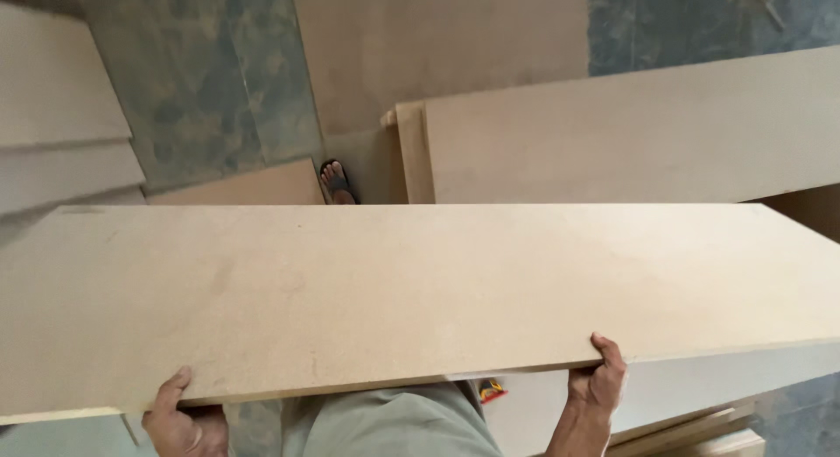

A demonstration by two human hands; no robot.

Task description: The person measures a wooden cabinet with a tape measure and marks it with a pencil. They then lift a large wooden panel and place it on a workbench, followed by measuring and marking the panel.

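Hands (179, 418) (599, 378) curled under board (420, 291) edge

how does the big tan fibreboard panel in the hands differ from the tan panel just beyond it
The held tan fibreboard panel is gripped at its near edge by the left hand and right hand; the farther tan panel has no hand on it. The held one lies level across the view, the farther one slants. Both are plain, unpainted tan board.
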